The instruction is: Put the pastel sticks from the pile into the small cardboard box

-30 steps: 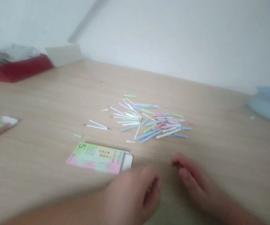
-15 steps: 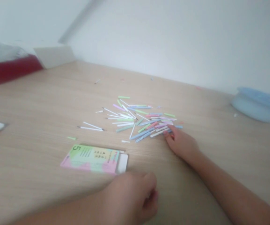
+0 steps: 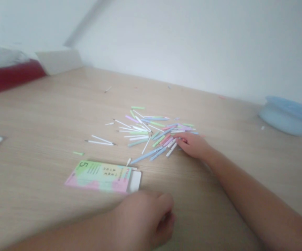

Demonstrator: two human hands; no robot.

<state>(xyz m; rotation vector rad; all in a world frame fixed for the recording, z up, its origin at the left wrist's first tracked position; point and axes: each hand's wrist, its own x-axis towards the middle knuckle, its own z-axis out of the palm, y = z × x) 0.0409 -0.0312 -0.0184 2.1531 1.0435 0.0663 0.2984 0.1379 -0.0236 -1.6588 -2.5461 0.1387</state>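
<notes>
The right hand [image 3: 192, 145] rests at the edge of the thin pastel sticks [image 3: 151, 130] mid-tabletop [image 3: 41, 115], fingers [image 3: 183, 140] narrow, any hold unclear. The left hand [image 3: 142, 219] curls beside a printed card packet [image 3: 101, 176], contents hidden. A blue stick [image 3: 144, 157] lies diagonally, tip toward the packet. Risk: hasty hand contact could scatter the loose pile.

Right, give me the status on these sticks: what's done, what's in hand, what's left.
Done: two white sticks lie apart, left of the heap. In hand: the right hand rests at the heap's right edge, touching sticks; the left hand is curled beside the printed card packet, anything in it hidden. Left: most pastel sticks lie loose in the heap.
</notes>
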